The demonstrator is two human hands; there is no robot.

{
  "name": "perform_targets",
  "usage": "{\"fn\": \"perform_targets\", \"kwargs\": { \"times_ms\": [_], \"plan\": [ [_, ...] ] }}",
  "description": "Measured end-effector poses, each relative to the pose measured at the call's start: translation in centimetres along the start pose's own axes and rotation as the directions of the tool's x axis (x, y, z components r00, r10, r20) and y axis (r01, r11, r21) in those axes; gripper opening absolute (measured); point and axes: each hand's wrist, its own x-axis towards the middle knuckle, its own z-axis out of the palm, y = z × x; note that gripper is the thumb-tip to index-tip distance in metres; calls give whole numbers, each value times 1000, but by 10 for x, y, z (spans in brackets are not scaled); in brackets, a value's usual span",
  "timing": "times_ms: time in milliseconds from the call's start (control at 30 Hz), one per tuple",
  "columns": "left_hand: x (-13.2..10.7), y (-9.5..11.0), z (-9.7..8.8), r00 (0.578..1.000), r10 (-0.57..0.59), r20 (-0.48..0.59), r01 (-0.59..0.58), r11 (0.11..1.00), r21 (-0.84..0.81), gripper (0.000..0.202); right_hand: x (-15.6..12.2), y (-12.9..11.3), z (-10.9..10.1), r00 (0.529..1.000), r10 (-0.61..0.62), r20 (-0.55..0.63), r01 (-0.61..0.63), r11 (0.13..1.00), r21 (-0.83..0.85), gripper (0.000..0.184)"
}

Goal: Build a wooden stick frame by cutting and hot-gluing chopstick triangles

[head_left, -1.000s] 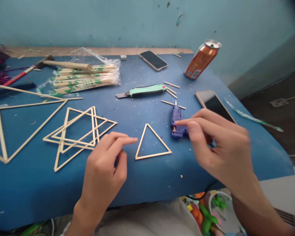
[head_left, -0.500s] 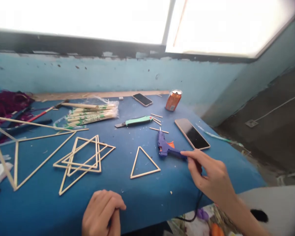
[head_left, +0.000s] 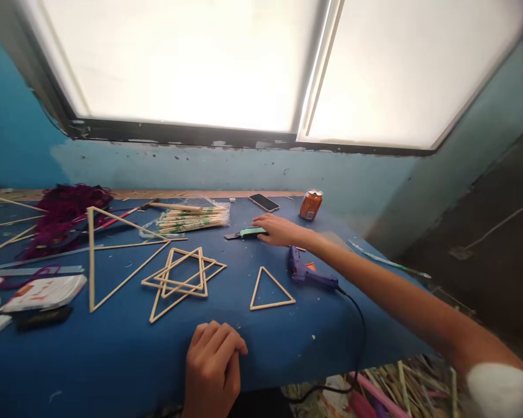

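My right hand (head_left: 275, 230) is stretched far across the blue table (head_left: 113, 354). Its fingers lie extended over the rear end of a green utility knife (head_left: 249, 233), touching it without a clear grip. My left hand (head_left: 215, 363) rests at the near edge, curled into a loose fist with nothing visible in it. A purple glue gun (head_left: 307, 273) lies under my right forearm, its black cord dropping over the table edge. A small stick triangle (head_left: 283, 302) lies between my two hands.
Stacked stick triangles (head_left: 174, 284) and a large upright stick frame (head_left: 90, 255) stand to the left. A bag of chopsticks (head_left: 194, 219), a phone (head_left: 264, 202) and an orange can (head_left: 310, 205) sit at the back. Purple tinsel (head_left: 65, 212) and white items (head_left: 43, 292) lie far left.
The view has tilted up to show the window. My right hand left the glue gun and reached forward onto the green knife. My left hand drew back to the near edge and curled.
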Motion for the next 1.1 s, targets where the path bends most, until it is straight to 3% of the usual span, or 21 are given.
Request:
{"fn": "perform_targets", "kwargs": {
  "times_ms": [67,167,300,367,467,600,700,867,967,1100],
  "plan": [
    [1,7,-3,993,-118,8,118,991,-58,33,22,7,9,998,-6,55,6,1000,4,30],
    [-2,20,-7,935,-353,9,344,905,-248,35,25,10,12,999,4,47,-5,1000,11,29],
    [-13,40,-4,880,-475,1,437,810,-391,34,-18,-1,-12,987,66,-144,-65,998,10,42],
    [-19,49,-2,880,-474,27,443,800,-405,34,-56,-11,-28,941,22,-338,-13,1000,27,42],
    [-22,56,-1,896,-442,40,420,815,-399,34,-128,-27,-33,861,-28,-507,33,999,1,41],
    [-8,53,-4,953,-302,18,296,915,-274,32,-223,-37,1,880,-6,-474,-17,999,-45,39],
    [18,47,-1,987,-155,53,159,982,-101,26,-263,-31,31,889,-59,-453,15,995,-99,36],
    [59,35,22,983,28,184,-53,990,132,19,-264,-16,51,895,-70,-441,54,997,-50,32],
    [65,28,35,973,66,219,-109,976,191,17,-254,-10,53,892,-112,-439,110,993,-29,32],
    [62,23,37,971,78,227,-128,969,213,14,-250,-7,55,889,-97,-448,102,995,-13,32]
  ]
}}
